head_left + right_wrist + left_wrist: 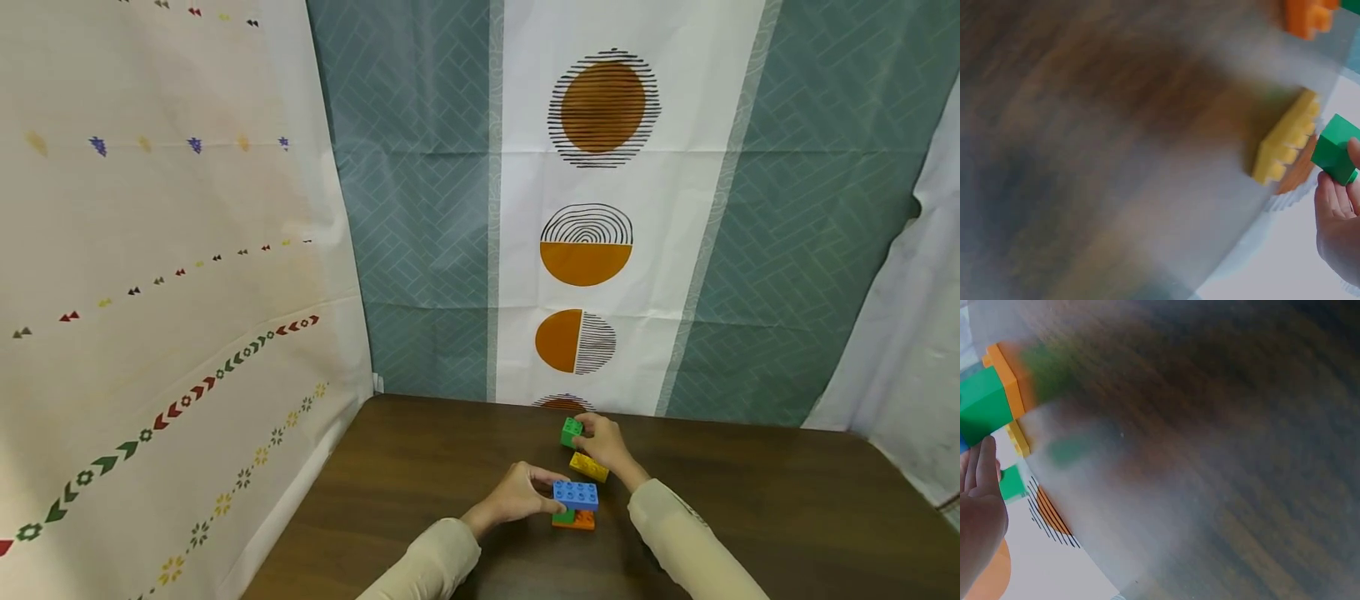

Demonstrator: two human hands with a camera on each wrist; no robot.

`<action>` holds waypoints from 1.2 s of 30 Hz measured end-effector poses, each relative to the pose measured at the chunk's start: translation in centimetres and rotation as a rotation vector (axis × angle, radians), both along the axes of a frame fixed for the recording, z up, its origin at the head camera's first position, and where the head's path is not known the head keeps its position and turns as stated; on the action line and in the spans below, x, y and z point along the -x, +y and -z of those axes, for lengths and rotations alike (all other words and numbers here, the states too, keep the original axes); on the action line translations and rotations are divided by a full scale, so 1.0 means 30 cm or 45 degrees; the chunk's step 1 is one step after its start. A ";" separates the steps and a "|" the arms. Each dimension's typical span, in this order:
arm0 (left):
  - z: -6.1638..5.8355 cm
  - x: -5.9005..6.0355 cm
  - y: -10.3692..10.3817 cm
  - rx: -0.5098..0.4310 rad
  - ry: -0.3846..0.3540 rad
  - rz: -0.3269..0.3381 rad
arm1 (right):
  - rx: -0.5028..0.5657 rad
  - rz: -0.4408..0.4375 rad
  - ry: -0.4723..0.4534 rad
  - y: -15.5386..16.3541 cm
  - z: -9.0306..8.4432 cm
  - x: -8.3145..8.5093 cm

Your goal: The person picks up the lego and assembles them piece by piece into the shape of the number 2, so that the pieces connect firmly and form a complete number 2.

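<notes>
A blue toy brick [575, 495] with studs on top caps a small stack in the head view. Under it are a green brick [986, 403] and a thin orange brick [1007, 378] at the table surface. My left hand [517, 496] grips the blue brick from its left side, thumb in front and fingers behind. Farther back, my right hand [606, 442] pinches a smaller green brick [1336, 149] between thumb and fingers. A yellow brick [589, 467] lies between the stack and the right hand, its studs showing in the right wrist view [1286, 139].
The dark wooden table [750, 500] stretches to both sides of the bricks and reflects them. Behind it hangs a green and white curtain [420, 250] with orange circles. A cream patterned cloth [187, 292] runs along the left edge.
</notes>
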State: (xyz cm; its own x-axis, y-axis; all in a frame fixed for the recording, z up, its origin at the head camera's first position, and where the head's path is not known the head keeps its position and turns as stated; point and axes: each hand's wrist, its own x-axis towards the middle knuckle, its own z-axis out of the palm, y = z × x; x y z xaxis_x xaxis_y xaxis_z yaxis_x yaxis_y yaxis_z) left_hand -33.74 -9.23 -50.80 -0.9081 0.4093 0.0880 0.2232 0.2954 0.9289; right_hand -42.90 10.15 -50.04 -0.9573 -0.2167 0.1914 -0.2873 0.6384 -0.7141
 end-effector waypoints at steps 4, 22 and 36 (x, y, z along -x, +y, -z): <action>0.005 -0.009 0.016 -0.006 -0.007 -0.014 | 0.048 -0.014 0.026 0.015 -0.039 -0.009; -0.018 0.004 0.013 0.111 0.061 -0.001 | 0.081 -0.124 0.241 0.129 -0.323 -0.052; -0.019 0.008 0.005 0.117 0.042 0.001 | 0.127 -0.188 0.231 0.203 -0.317 -0.196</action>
